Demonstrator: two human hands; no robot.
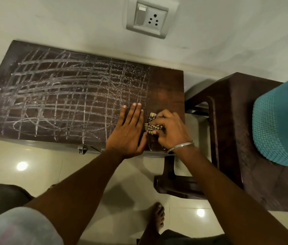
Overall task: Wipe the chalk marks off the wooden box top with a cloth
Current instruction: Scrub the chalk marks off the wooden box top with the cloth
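Head view, looking down. Box (79, 96) stands against the wall (69, 20); dark wooden top, long axis running left to right across the frame, short axis from the person toward the wall. Chalk marks (65, 96) cover most of the top: a rough grid of crossing white lines with a few looping curves, from the left end to just short of the right end. The strip of top at the right end, by the hands, is bare wood. Left hand (129, 131) lies flat on the top, palm down, fingers (134, 112) straight and together, pointing toward the wall, tips on the edge of the chalked area; it holds nothing. Right hand (170, 130) is just beside it, on the right end of the top near the front edge, fingers curled and clamped on a bunched cloth (153, 123), checked dark and pale. Cloth touches the wood; how much of it lies under the palm cannot be told. A bangle (181, 146) sits on the right wrist. A latch (82, 149) shows on the box's front edge. Right of the box, a dark stool (231, 138) carries a teal basket (277, 124). A switch and socket plate (148, 17) is on the wall above the box. Floor (51, 165) is pale tile; a bare foot (155, 220) stands on it.
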